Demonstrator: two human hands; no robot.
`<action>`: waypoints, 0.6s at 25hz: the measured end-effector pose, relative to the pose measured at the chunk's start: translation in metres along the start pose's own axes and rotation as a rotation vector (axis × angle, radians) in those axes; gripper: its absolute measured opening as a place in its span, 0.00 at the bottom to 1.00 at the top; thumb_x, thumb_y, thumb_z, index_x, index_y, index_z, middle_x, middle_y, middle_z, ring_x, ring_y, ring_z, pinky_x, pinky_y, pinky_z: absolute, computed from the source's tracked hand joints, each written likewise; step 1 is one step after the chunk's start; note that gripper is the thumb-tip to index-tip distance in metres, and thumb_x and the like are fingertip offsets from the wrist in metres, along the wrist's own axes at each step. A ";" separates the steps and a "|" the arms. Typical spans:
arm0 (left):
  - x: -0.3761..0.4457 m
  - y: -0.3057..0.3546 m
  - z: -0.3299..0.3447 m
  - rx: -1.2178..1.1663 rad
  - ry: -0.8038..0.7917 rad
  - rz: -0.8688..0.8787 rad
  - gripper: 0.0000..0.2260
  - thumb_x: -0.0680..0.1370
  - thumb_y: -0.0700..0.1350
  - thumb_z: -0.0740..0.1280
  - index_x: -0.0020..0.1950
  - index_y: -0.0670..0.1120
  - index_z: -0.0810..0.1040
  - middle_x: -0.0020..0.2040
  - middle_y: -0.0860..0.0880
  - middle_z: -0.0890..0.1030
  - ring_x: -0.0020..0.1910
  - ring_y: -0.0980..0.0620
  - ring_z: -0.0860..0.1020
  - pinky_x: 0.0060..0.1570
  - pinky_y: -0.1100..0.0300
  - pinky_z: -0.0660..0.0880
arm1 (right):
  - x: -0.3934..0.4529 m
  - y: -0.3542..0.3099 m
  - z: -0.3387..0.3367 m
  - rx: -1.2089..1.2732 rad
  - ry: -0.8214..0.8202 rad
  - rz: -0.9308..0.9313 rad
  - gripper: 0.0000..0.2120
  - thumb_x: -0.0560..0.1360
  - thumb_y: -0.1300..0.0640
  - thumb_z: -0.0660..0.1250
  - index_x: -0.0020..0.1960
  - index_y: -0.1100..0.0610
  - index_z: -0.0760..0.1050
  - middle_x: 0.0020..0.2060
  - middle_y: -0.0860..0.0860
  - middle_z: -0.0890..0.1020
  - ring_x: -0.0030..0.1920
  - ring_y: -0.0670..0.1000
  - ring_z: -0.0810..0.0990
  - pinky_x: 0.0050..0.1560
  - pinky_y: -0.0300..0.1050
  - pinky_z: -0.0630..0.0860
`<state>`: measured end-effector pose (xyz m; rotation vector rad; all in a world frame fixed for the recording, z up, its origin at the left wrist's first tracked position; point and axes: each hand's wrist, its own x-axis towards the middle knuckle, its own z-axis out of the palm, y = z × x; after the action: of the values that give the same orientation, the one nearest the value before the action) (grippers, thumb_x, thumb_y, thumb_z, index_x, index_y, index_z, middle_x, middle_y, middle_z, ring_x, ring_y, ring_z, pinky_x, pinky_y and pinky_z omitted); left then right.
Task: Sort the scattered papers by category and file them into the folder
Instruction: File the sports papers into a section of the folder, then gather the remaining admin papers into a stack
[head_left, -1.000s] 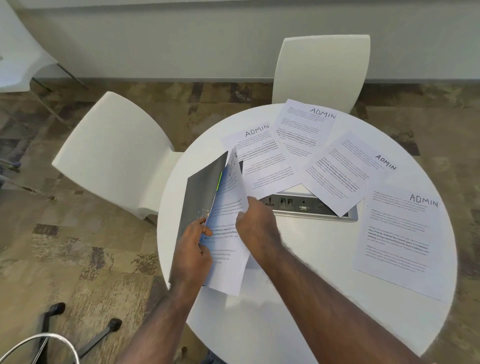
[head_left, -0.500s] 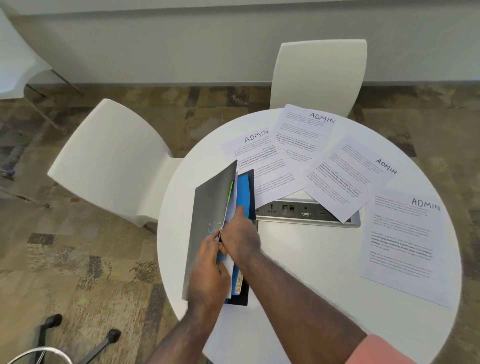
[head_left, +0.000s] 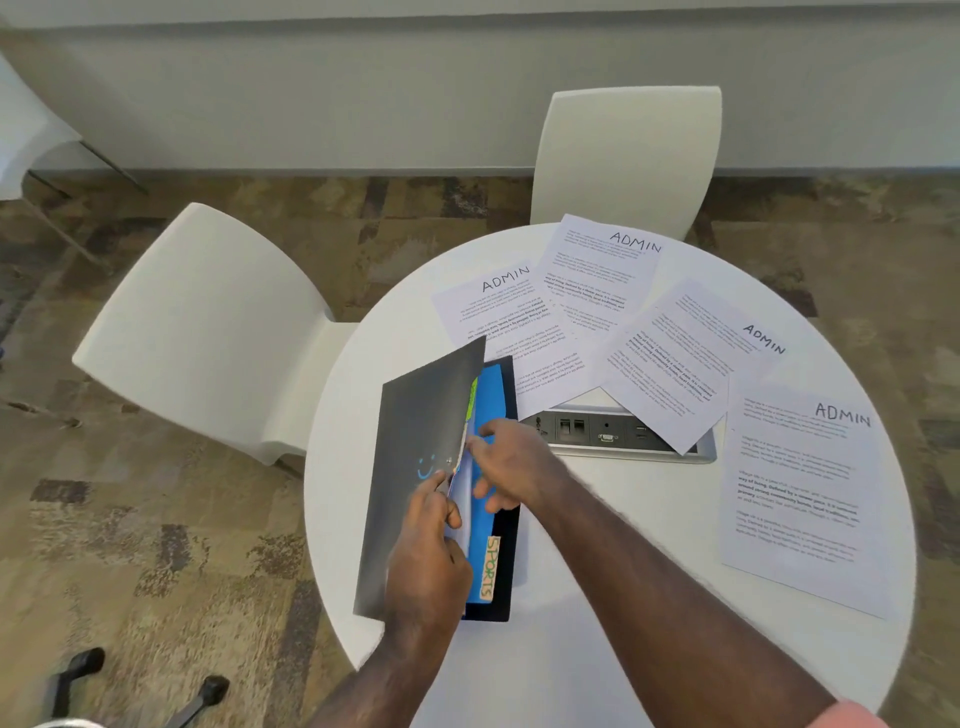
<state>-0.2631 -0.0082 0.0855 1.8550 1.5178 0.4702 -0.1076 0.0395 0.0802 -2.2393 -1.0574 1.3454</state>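
1. One folder (head_left: 415, 467) lies at the table's left edge; the left hand (head_left: 428, 561) pinches its grey cover.
2. The right hand (head_left: 506, 465) rests loose-fingered on the blue divider (head_left: 491, 400).
3. Four "ADMIN" sheets (head_left: 800, 499) lie spread beyond.
4. Round white table (head_left: 597, 597); two white chairs (head_left: 208, 332); patterned carpet.

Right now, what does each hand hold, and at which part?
The left hand pinches the folder's grey cover at its open edge, lifting it. The right hand rests on the blue divider inside; a grip cannot be told.

Head view, steeply down, close over table (head_left: 597, 597)
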 end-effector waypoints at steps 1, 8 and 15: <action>-0.002 0.000 0.002 0.013 -0.020 -0.006 0.10 0.79 0.31 0.62 0.53 0.45 0.73 0.69 0.55 0.73 0.55 0.58 0.75 0.38 0.58 0.80 | 0.000 0.008 -0.005 -0.035 0.075 0.020 0.13 0.77 0.47 0.62 0.58 0.53 0.72 0.27 0.51 0.83 0.24 0.52 0.83 0.27 0.44 0.80; -0.009 -0.013 0.046 0.233 -0.270 -0.023 0.12 0.80 0.38 0.62 0.53 0.55 0.67 0.77 0.61 0.60 0.58 0.57 0.73 0.35 0.63 0.79 | -0.012 0.074 -0.014 0.034 0.095 -0.055 0.06 0.77 0.49 0.62 0.49 0.47 0.77 0.29 0.48 0.82 0.26 0.48 0.82 0.32 0.44 0.81; -0.024 -0.023 0.096 0.608 -0.435 0.126 0.29 0.75 0.38 0.51 0.78 0.48 0.56 0.82 0.50 0.44 0.81 0.47 0.46 0.66 0.55 0.72 | -0.052 0.193 -0.046 0.259 0.614 0.115 0.08 0.77 0.55 0.66 0.54 0.44 0.77 0.46 0.47 0.82 0.44 0.49 0.82 0.47 0.49 0.80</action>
<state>-0.2226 -0.0558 0.0058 2.3207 1.3265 -0.3750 0.0003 -0.1242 0.0196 -2.2997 -0.5133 0.6894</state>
